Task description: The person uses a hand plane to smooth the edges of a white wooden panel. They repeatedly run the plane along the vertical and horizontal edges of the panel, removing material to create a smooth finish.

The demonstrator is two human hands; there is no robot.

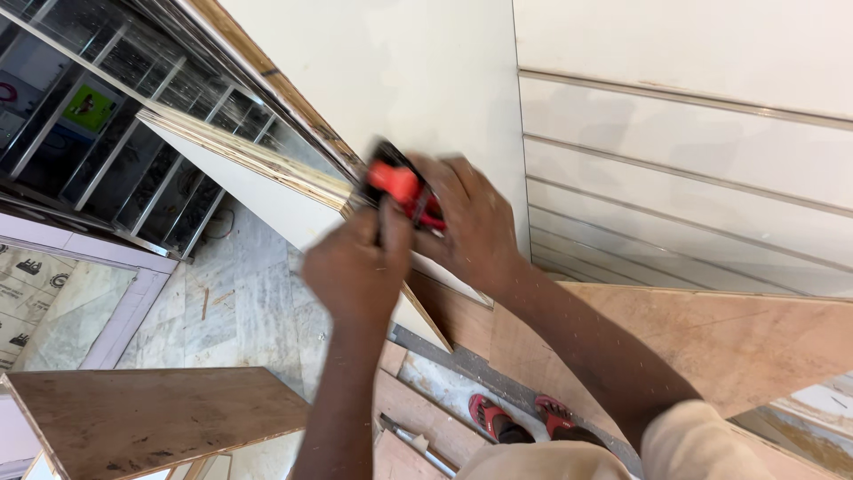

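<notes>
At the corner of a white-faced plywood panel (267,182), left hand (355,267) closed round the lower end of a red-and-black tool (402,188). Tool sat between both hands against the panel edge. Right hand (471,222) clasped its far side, fingers curled over.

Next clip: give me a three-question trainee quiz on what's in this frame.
1. True or false: both hands grip the red tool.
2. Where does the tool sit? A) on the floor B) at the white panel's edge C) on the brown board
3. What colour are the sandals?

Key
1. True: left hand and right hand both close round it.
2. B
3. Red
</notes>
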